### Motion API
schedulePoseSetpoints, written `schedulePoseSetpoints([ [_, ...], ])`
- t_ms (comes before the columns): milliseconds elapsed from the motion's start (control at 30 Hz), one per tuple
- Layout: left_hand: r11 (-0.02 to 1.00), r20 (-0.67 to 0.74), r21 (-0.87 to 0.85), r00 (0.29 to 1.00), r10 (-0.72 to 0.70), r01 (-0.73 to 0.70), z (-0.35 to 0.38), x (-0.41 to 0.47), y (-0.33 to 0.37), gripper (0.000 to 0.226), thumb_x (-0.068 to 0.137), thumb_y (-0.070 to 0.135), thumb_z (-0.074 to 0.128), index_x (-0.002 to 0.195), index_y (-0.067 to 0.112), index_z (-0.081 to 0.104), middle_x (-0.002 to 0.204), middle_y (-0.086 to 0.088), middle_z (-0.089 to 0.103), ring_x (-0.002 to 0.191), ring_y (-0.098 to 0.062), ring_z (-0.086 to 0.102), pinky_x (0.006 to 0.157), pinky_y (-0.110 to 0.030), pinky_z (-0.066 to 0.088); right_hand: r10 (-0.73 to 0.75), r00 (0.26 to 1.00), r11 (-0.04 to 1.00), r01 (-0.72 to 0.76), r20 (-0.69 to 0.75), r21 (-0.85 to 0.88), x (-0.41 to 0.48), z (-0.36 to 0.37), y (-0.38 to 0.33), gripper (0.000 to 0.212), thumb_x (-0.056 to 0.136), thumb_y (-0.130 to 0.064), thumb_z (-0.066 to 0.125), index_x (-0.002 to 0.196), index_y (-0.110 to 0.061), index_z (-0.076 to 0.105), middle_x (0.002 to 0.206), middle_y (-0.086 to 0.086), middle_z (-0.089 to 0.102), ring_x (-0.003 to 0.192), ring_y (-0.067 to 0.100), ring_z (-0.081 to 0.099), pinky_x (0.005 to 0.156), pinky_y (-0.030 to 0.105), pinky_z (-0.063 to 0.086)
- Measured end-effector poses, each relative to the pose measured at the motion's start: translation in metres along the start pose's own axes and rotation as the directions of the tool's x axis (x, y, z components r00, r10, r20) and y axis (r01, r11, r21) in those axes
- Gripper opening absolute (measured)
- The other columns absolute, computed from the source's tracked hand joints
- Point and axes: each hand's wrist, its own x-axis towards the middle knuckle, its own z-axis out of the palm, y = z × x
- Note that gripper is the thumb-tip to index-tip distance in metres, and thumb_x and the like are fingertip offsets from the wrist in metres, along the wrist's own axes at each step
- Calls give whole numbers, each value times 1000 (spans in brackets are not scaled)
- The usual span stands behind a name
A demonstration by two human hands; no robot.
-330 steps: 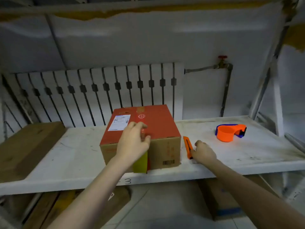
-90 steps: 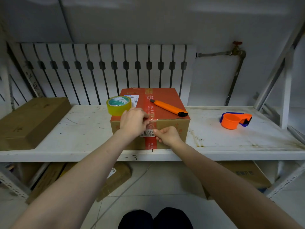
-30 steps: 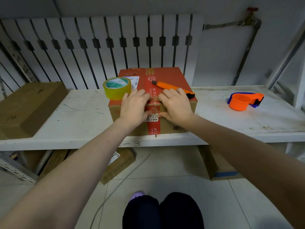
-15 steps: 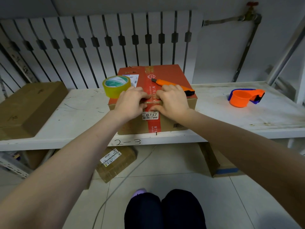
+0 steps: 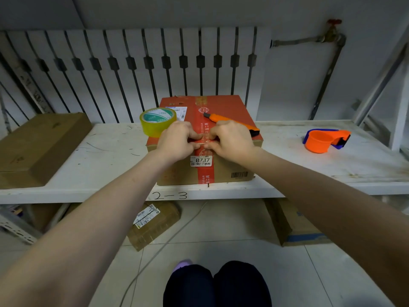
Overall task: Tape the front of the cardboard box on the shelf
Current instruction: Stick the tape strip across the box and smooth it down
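Both hands have crept up from the box's front face to its top front edge, thumbs nearly meeting over the tape.

The left hand (image 5: 177,140) and right hand (image 5: 230,140) lie flat, fingers spread, gripping nothing, pressing clear tape onto the red printed strip (image 5: 205,171) of the red-topped brown cardboard box (image 5: 232,169), probably to bed it round the corner. The box sits at the white shelf's (image 5: 106,151) front edge. The yellow tape roll (image 5: 157,121) and orange utility knife (image 5: 230,122) rest on its lid, handy; the orange tape dispenser (image 5: 325,140) lies well apart.
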Motion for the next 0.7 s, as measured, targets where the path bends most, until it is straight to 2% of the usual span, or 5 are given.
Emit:
schedulePoseSetpoints([
  [133,1000,-65,-27,998,3,-5,6,-6,-4,29,81,23,68,110,21,71,103,1,65,100,-21,50,87,-40,46,-33,994,998,27,100,60,-1,-11,8,33,84,-42,62,109,-21,65,110,1,65,99,21,61,78,36,52],
  [267,995,-94,101,996,-8,18,4,-7,2,30,83,29,66,112,27,68,107,4,64,108,-21,47,91,-41,41,-26,987,1000,24,158,14,1,-11,3,61,77,-48,68,128,-18,51,121,6,57,110,26,55,85,41,51],
  [467,948,-171,318,981,88,-29,13,-23,12,33,89,32,54,120,25,60,109,1,62,111,-22,47,89,-38,35,-65,992,997,68,108,-27,-7,7,2,53,86,-37,61,132,-14,48,130,8,45,121,25,42,97,41,44],
  [600,947,-186,320,979,85,-22,18,-25,10,49,89,43,51,133,23,48,116,-2,59,114,-22,47,91,-38,36,-106,988,994,102,114,40,-16,18,9,56,92,-25,55,142,-11,34,148,10,36,138,26,30,116,40,20],
  [700,949,-163,316,985,61,-7,19,-19,14,45,92,44,44,134,25,49,114,-4,55,112,-23,45,91,-37,36,-122,986,993,121,113,16,-16,20,12,55,95,-31,48,143,-8,32,146,12,40,135,26,34,114,38,23],
])
